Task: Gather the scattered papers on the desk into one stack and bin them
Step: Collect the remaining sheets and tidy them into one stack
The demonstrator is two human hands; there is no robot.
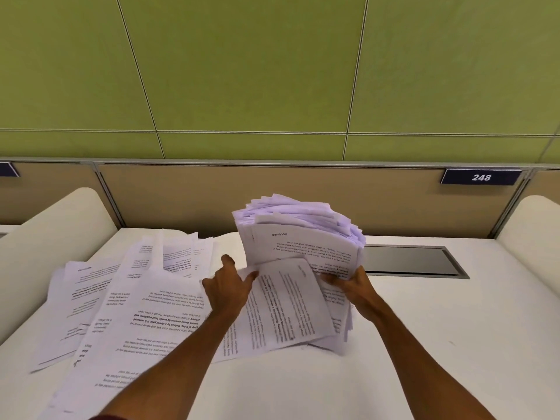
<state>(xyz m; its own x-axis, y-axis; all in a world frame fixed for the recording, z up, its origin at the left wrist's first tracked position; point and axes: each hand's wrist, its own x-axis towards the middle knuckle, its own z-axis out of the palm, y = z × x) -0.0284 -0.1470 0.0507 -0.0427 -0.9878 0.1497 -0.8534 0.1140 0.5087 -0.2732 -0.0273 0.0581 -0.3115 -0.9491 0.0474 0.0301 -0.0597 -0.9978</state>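
Note:
My right hand (353, 286) grips the lower edge of a thick, uneven stack of printed papers (300, 234) that stands tilted above the white desk (424, 344). My left hand (227, 286) pinches the upper left corner of a loose printed sheet (285, 304) that lies in front of the stack. Several more sheets (127, 301) lie scattered and overlapping across the left half of the desk. No bin is in view.
A grey cable hatch (412, 260) is set into the desk behind the stack on the right. Rounded cream side dividers (45, 237) stand at both ends. A tan back panel carries a sign reading 248 (481, 177), with green wall above.

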